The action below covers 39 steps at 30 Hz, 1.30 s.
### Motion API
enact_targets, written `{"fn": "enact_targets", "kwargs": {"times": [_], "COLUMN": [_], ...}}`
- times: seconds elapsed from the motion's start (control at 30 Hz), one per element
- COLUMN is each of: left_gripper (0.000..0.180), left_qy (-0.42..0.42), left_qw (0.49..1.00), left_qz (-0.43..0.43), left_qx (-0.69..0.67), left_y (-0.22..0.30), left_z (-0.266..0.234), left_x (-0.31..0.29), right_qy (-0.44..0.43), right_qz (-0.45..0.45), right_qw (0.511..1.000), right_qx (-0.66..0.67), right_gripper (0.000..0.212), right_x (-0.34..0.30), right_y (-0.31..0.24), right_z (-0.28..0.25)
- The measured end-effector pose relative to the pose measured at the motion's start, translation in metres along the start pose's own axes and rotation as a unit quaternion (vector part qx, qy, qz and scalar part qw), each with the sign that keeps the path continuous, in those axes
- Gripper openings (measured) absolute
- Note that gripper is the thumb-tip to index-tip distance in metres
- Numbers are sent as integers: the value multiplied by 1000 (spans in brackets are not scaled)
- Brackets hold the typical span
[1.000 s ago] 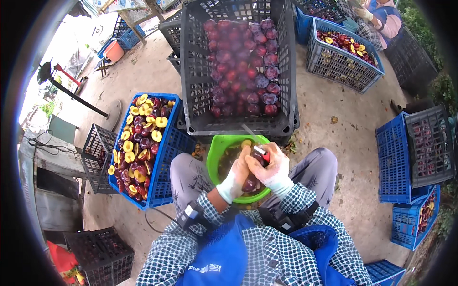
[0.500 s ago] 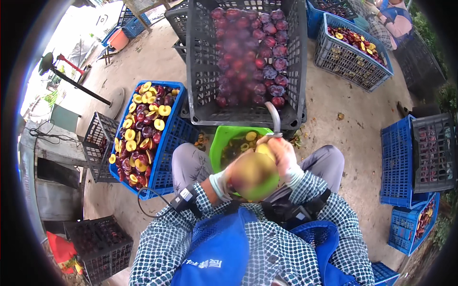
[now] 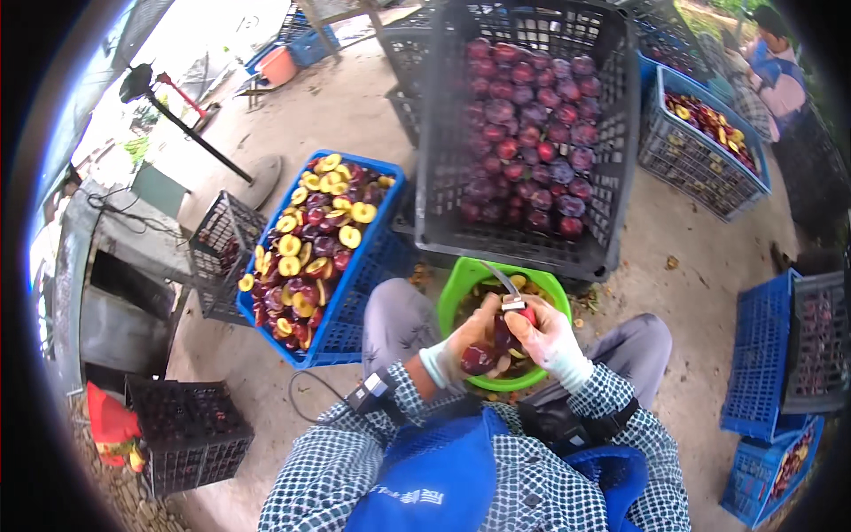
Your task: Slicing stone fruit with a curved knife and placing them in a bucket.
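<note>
My right hand (image 3: 551, 341) is closed on the red handle of a knife (image 3: 502, 278) with a curved metal blade, which points up and to the left. Dark red plums (image 3: 479, 358) are in the grip of my left hand (image 3: 456, 344); its fingertips meet the right hand near the knife's base. Both hands wear pale gloves or cuffs that leave the fingers partly bare. Below them, between my knees, sits a bright green basin (image 3: 551, 282) with yellowish fruit bits inside, partly hidden by the hands.
Ahead stands a black crate (image 3: 523, 250) of whole plums. To the left, a blue crate (image 3: 353, 312) is heaped with halved plums. Another crate of cut plums (image 3: 700, 182) stands far right, near a seated person (image 3: 778, 75). Stacked blue crates (image 3: 753, 355) line the right side.
The whole scene has shifted right and slightly tilted in view. Earlier, yellow cut flesh showed between my hands; now dark plum skin shows there. The knife stays in my right hand.
</note>
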<state>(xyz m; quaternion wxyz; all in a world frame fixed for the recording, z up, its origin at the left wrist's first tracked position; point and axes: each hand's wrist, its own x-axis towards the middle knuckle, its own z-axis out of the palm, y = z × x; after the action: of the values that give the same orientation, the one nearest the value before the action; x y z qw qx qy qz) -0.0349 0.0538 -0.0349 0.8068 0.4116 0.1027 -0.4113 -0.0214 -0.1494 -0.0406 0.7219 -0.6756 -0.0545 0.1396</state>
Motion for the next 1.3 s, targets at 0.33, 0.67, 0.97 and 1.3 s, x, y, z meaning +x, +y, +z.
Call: {"fn": "enact_targets", "kwargs": {"times": [0.33, 0.67, 0.97, 1.3], "left_gripper": [54, 49, 47, 52], "left_qy": [510, 456, 203, 205], "left_qw": [703, 331, 399, 507], "left_qz": [318, 453, 295, 245], "left_qx": [380, 691, 844, 800], "left_y": [241, 289, 220, 235], "left_z": [-165, -96, 2, 8], "left_x": [-62, 39, 329, 387], "right_qy": [184, 289, 285, 293], "right_qz": [99, 23, 22, 60], "right_qw": [973, 943, 933, 926], "right_qx": [97, 165, 218, 230], "right_gripper": [25, 39, 32, 28], "right_x": [3, 15, 15, 22], "right_y": [-40, -60, -76, -85], "right_z": [-37, -82, -106, -133]}}
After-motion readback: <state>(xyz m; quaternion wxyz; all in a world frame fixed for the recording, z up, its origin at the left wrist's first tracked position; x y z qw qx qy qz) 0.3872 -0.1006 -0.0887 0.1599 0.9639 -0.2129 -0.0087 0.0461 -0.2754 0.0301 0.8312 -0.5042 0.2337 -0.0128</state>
